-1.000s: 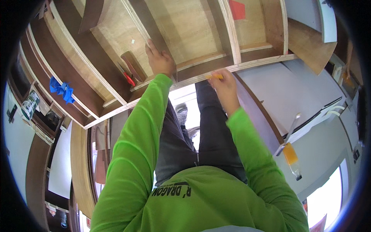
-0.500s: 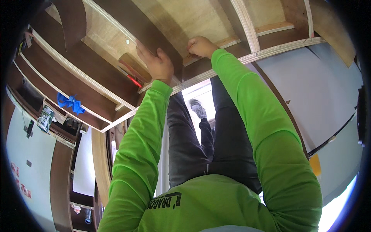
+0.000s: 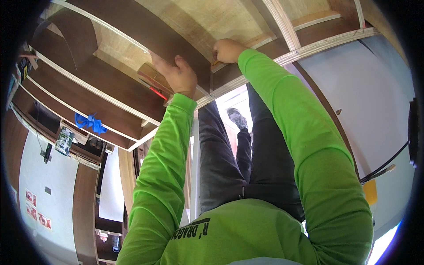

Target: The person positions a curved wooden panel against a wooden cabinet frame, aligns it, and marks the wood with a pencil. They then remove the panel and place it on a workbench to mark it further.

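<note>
A brown wooden frame (image 3: 106, 99) with pale ply edges and several compartments lies in front of me. My left hand (image 3: 181, 77) rests over the edge of a brown divider, its fingers stretched forward and thumb apart. Inside the compartment to its right, my right hand (image 3: 228, 51) is closed near the divider's side. A small yellowish bit (image 3: 215, 63) shows under its fingertips; its kind is hidden. Beside my left hand lie a brown wooden block (image 3: 151, 74) and a thin red tool (image 3: 158, 92).
Blue crumpled strips (image 3: 90, 123) hang over a slat on the left. Past them stands a metal can (image 3: 65, 141) with a green label. A white panel (image 3: 349, 88) is at the right. Between my legs, another person's shoe (image 3: 237, 118) shows below.
The view has shifted a little, so the frame sits differently. My right hand has turned slightly and a yellowish bit now shows beneath it. My left hand stays at the divider.
</note>
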The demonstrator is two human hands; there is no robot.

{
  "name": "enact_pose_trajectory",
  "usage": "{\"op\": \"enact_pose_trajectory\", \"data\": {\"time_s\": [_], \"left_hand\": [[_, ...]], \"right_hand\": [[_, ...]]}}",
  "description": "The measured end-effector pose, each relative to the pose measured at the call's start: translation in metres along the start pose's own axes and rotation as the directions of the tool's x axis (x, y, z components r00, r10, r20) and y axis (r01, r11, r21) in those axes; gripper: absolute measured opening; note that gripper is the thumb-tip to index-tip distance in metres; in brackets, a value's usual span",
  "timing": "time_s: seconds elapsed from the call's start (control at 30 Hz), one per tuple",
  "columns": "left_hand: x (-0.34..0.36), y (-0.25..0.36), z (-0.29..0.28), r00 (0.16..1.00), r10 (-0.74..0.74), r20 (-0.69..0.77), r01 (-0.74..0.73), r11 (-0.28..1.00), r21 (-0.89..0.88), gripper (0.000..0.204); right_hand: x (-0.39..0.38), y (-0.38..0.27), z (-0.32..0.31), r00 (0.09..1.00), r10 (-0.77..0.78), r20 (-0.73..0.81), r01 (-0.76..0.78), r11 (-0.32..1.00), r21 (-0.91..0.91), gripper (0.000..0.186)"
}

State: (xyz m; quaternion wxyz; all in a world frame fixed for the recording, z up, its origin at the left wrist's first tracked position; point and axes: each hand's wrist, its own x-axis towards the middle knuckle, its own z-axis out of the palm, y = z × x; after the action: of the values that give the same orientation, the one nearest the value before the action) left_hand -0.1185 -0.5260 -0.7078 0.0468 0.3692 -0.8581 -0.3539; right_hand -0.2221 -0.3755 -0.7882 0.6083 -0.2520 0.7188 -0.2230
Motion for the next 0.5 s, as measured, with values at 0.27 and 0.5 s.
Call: {"op": "enact_pose_trajectory", "data": {"time_s": [0.27, 0.5], "left_hand": [[0.001, 0.004, 0.000, 1.000, -0.008, 0.006, 0.008, 0.999, -0.038, 0.075], [0.000, -0.003, 0.004, 0.999, -0.047, 0.019, 0.048, 0.997, -0.056, 0.074]], "right_hand": [[-0.006, 0.001, 0.005, 0.996, 0.042, -0.081, -0.052, 0.992, -0.119, 0.021], [-0.009, 0.003, 0.001, 0.999, 0.002, 0.052, 0.002, 0.998, -0.061, 0.023]]}}
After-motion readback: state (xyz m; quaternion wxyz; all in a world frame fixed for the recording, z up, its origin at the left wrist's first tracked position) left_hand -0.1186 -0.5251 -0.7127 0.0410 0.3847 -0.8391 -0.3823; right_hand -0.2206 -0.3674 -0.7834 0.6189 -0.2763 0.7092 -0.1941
